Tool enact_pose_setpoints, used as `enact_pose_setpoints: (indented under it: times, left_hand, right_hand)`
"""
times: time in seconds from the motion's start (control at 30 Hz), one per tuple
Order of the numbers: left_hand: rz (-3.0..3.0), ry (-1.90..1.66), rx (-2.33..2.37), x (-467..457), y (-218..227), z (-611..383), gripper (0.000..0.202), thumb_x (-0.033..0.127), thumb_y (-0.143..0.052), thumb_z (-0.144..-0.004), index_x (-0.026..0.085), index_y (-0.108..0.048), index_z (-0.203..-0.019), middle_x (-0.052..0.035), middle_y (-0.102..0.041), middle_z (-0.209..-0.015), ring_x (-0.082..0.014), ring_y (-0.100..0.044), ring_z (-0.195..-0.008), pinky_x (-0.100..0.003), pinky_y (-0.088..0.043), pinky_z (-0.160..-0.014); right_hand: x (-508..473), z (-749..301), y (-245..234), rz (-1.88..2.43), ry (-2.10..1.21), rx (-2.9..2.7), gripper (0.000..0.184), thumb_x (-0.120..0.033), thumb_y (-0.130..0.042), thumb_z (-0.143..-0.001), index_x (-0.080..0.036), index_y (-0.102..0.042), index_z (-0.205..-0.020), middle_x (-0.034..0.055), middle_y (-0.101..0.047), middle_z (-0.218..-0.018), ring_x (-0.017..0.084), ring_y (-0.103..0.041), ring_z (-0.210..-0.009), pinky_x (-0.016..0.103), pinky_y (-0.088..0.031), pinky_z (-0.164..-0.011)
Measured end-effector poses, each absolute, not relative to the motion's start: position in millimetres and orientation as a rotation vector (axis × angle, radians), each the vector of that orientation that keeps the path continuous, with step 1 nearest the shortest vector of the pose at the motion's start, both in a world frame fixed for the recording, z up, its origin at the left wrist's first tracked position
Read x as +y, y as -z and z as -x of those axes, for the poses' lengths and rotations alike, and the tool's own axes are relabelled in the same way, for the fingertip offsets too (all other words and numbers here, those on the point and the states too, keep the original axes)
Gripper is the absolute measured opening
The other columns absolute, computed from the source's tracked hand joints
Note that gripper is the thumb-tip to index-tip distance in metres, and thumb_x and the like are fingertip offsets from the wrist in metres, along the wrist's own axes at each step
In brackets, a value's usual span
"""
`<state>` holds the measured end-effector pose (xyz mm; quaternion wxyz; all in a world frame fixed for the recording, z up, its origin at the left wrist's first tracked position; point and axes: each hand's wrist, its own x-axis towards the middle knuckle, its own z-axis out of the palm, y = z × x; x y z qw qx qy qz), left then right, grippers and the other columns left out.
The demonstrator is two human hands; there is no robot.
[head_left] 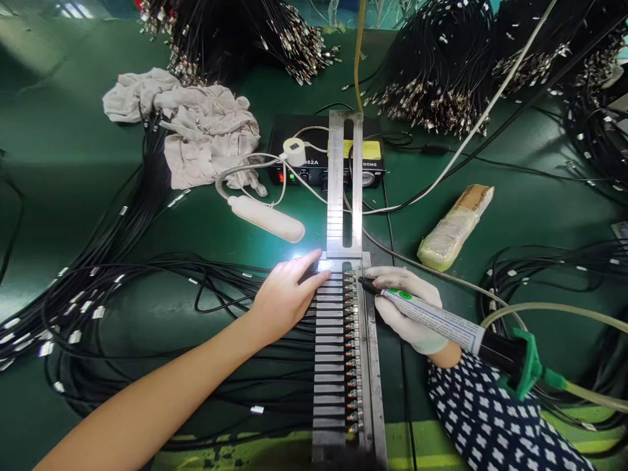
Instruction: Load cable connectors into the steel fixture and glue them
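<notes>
A long metal fixture (330, 396) runs away from me, with several black cables (289, 383) lying side by side in its slots and their connector ends in a row along the right. My bare left hand (284, 294) rests at the fixture's far left edge, thumb and index finger stretched apart onto it, gripping nothing. In a white glove, my right hand (409, 301) is closed round a glue dispensing syringe (436, 317) with a green cap and a hose. The syringe's dark tip is at the connector near the fixture's far end; whether it touches is unclear.
Behind the fixture, its slotted metal cover (335, 183) stands before a black dispenser box (314, 173). A lit lamp (267, 219) hangs left of it. White cloth (210, 131), a wrapped block (454, 229) and cable bundles (432, 72) lie around.
</notes>
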<state>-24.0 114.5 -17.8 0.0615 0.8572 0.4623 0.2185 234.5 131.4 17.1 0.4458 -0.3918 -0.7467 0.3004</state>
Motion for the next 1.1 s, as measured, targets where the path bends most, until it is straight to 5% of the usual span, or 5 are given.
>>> enact_pose_setpoints:
  times: [1.1]
  left_hand:
    - [-2.694, -0.686, 1.375, 116.5, 13.7, 23.5, 0.03, 0.013, -0.045, -0.097, 0.018, -0.064, -0.12, -0.0195, -0.057, -0.137, -0.0303, -0.061, -0.119, -0.042, -0.055, -0.085]
  right_hand:
    - [132.8, -236.7, -8.6, 0.969, -0.76, -1.838, 0.017, -0.015, -0.07, -0.081, -0.022, -0.068, -0.096, 0.0073, -0.075, -0.106, 0.023, -0.073, -0.098, 0.038, -0.061, -0.088]
